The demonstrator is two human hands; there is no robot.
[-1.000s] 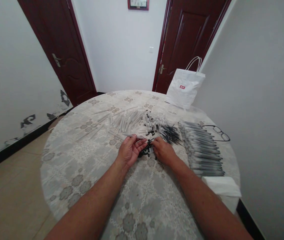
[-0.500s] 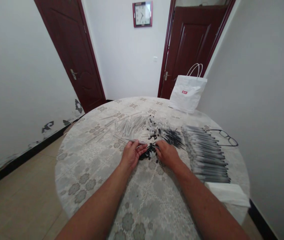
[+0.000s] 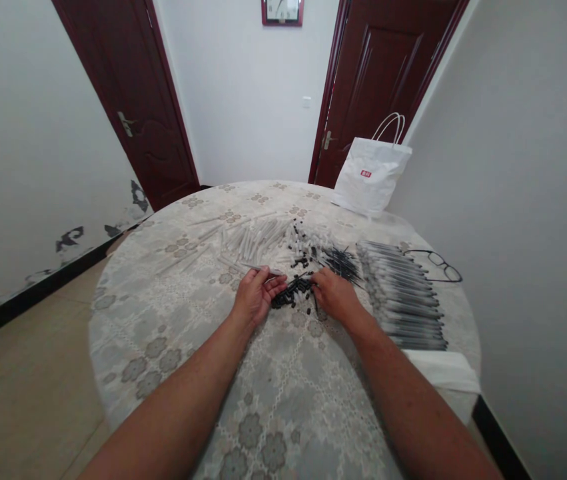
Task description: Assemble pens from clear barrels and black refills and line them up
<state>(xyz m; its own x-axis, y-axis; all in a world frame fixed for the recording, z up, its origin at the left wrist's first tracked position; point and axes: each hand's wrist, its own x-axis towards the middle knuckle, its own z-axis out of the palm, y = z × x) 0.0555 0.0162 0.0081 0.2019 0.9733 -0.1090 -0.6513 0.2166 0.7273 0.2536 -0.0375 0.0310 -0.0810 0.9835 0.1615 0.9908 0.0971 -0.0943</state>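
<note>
Pinching a barrel (image 3: 268, 271) in our left hand (image 3: 252, 301), we curl our right hand (image 3: 334, 297) over the caps (image 3: 290, 293) heaped between them. What it holds we cannot tell; seating a cap next likely needs careful alignment.

Bare forearms stretched forward, angled inward, wrists low. Of the two, left hand (image 3: 254, 298) lies half palm-up, fingers (image 3: 274, 285) curled, thumb pinched down onto fingertips. Opposite, right hand (image 3: 336, 298) palm-down, knuckles up, fingers (image 3: 317, 289) bent inward, tips hidden. Hands close, not touching.
</note>
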